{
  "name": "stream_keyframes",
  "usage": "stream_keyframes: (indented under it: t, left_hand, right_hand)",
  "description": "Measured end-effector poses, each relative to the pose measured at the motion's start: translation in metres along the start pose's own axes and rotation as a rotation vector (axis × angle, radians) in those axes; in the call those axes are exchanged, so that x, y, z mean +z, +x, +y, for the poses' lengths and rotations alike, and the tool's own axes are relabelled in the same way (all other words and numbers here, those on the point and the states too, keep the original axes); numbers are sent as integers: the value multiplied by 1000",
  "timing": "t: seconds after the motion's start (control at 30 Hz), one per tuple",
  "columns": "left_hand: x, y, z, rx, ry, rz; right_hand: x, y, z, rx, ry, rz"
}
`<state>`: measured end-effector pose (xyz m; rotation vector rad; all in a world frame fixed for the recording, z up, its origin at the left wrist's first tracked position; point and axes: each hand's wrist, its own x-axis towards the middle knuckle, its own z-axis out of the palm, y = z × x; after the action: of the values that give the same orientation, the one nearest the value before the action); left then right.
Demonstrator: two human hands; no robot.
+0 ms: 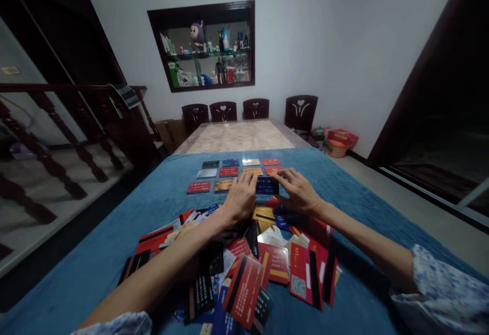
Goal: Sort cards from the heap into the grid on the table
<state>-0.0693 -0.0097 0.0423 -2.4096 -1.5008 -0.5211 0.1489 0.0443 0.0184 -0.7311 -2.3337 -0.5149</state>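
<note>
A dark blue card (267, 185) is gripped at its two short edges between my hands, low over the cloth. My left hand (241, 196) pinches its left side and partly covers the neat rows of cards behind. On the right side, the fingers of my right hand (297, 191) close on the other edge. In those rows lie a black card (210, 164), a white card (251, 162), a red card (199, 187) and others. Below my hands spreads a loose, overlapping heap of cards, among them a red card with a black stripe (244, 289) and a yellow card (264, 214).
A blue cloth (153, 192) covers the near part of the table; its marble-patterned top (244, 136) shows beyond. Several dark wooden chairs (301, 112) stand behind. A wooden railing (49, 87) runs at the left, and a red box (343, 137) sits on the floor at right.
</note>
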Motion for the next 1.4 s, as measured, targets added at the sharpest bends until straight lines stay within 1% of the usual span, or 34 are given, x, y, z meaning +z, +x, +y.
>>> stream_keyframes:
  t: [0.13, 0.27, 0.47, 0.67, 0.8, 0.97, 1.17, 1.4]
  left_hand:
    - [-1, -1, -15, 9, 38, -13]
    - [-4, -1, -30, 0, 79, -54]
    - [-9, -1, -54, -10, 78, -108]
    - [-8, 4, -73, -50, 77, -146]
    - [-8, 12, -85, -80, 73, -164]
    - [-7, 28, -105, -122, 137, -229]
    - [0, 48, -128, -140, 213, -309]
    - [9, 70, -144, -192, 236, -373]
  right_hand:
    - [8, 11, 0, -34, 58, -25]
    - [18, 25, 1, -54, 106, -48]
    - [34, 51, 5, -86, 158, -144]
    - [52, 77, 13, -127, 197, -214]
    - [61, 96, 17, -124, 166, -296]
    - [71, 121, 18, -75, 131, -396]
    - [87, 147, 24, -4, 91, -480]
    - [104, 171, 33, 68, 65, -593]
